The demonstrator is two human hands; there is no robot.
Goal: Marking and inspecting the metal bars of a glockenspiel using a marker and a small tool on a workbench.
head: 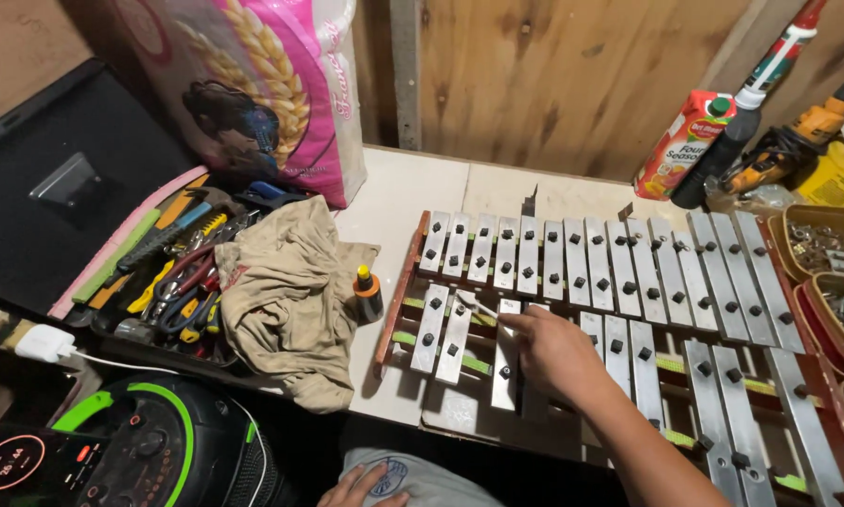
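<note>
The right hand reaches over a metal-barred xylophone lying on the table, its fingers pinched shut around a thin white stick whose far end rests on a bar in the lower row. Just left of the fingers, past the instrument's red wooden frame, stands a small orange-capped glue bottle beside a crumpled beige cloth. The left hand rests low on a grey-clad knee (fingers loosely spread, holding nothing). Farther left lies a tray of hand tools.
</note>
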